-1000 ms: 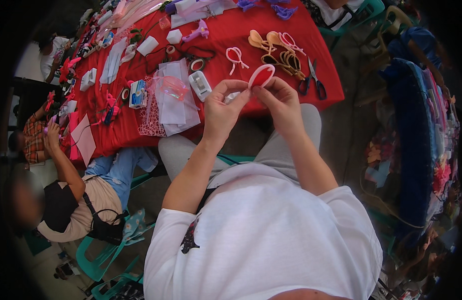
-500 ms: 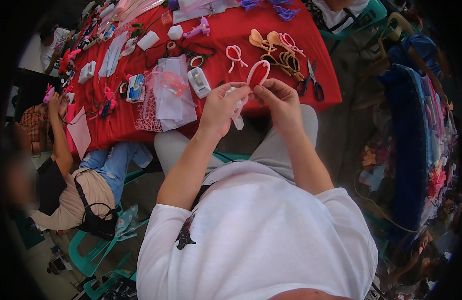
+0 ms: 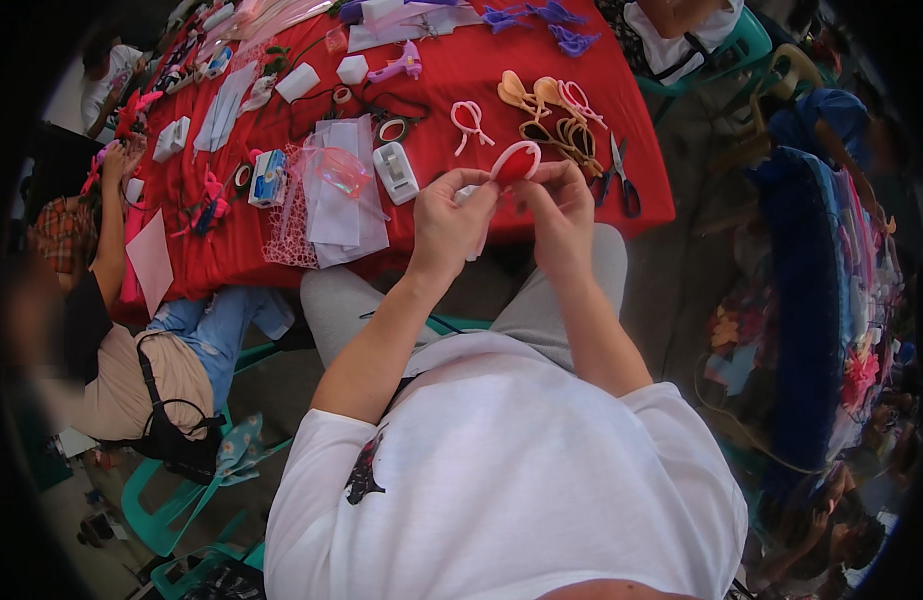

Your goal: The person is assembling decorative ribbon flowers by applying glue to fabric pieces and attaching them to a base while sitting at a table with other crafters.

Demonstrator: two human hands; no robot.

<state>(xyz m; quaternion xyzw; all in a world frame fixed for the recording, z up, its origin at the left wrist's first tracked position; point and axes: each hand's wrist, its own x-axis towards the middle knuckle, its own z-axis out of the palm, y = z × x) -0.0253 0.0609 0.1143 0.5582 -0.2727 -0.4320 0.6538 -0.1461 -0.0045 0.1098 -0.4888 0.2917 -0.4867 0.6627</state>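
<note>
Between my two hands, above the front edge of the table, is a fuzzy-wire loop (image 3: 515, 163), pale pink around its outline and red inside. My left hand (image 3: 447, 218) pinches its lower end with thumb and forefinger. A whitish strip, partly hidden, hangs below those fingers. My right hand (image 3: 561, 208) has its fingers bent and closed at the loop's right side. Just beyond lies a similar pink loop (image 3: 468, 116) on the red tablecloth (image 3: 451, 60). Farther right are tan and brown loops (image 3: 571, 140) and a pair of scissors (image 3: 619, 178).
A white tape dispenser (image 3: 395, 172) lies left of my hands, beside translucent sheets (image 3: 336, 220) and pink netting (image 3: 289, 225). A purple glue gun (image 3: 397, 65) and purple loops (image 3: 573, 40) lie farther back. Another person (image 3: 171, 385) sits close on my left. A blue-draped table (image 3: 801, 320) stands at right.
The loop has tilted lower and turned more face-up between my hands. My right fingers have shifted up along its right side. Less of the whitish strip shows.
</note>
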